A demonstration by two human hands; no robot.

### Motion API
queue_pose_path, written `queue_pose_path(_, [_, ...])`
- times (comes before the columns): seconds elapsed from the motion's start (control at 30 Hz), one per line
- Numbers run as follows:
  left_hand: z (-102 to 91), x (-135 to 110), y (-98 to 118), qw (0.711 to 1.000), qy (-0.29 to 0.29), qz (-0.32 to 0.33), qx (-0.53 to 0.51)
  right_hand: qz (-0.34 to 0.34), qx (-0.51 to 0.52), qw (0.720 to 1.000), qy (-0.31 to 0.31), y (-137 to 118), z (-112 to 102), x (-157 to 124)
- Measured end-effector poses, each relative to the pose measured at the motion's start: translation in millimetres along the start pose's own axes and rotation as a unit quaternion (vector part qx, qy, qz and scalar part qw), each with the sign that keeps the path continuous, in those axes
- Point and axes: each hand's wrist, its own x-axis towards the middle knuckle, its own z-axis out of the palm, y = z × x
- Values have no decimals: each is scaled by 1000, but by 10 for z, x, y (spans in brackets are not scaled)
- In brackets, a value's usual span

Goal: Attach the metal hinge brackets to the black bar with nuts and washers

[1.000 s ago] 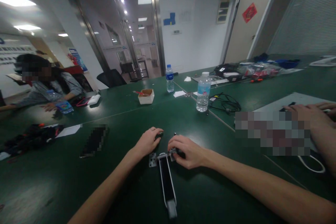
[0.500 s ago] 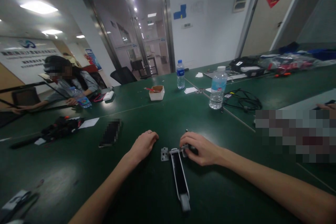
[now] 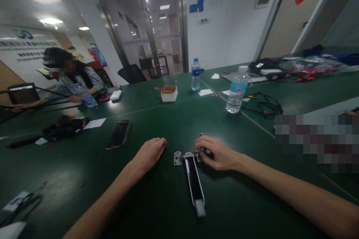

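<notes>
A metal latch (image 3: 194, 179) with a long narrow loop lies on the green table in front of me, its loop pointing towards me. At its far end, a small plate with holes (image 3: 177, 158) sticks out to the left. My right hand (image 3: 217, 153) is closed around the latch's right end, with its fingers hiding most of the plate there. A dark rounded piece (image 3: 208, 152) shows inside that grip; whether it belongs to the latch I cannot tell. Left of the latch and apart from it, my left hand (image 3: 151, 153) rests on the table with its fingers curled together.
A dark phone (image 3: 118, 135) lies to the left. Farther off stand a small white box (image 3: 169, 96) and two water bottles (image 3: 195, 74) (image 3: 237, 91). Black cable (image 3: 262, 104) is coiled at the right. Across the table at the left sits another person (image 3: 73, 78).
The view has tilted down slightly and shifted. Both hands and the latch keep nearly the same places on the table; the right hand stays closed at the latch's right end.
</notes>
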Motion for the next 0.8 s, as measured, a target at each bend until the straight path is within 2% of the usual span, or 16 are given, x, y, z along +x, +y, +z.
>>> queue_pose_path(0.13, [-62, -41, 158, 986, -33, -10, -163, -3, -8, 1000, -5, -12, -10, 5])
queue_pose_path(0.3, [-41, -65, 263, 962, -49, -28, -268, 6, -5, 1000, -22, 2, -13, -3])
queue_pose_path(0.5, [46, -50, 268, 957, -36, -28, -286, 9, -9, 1000, -29, 24, 1, -14])
queue_pose_path(0.8, [83, -48, 276, 954, -53, -25, -294, 11, -13, 999, -37, 34, 8, -17])
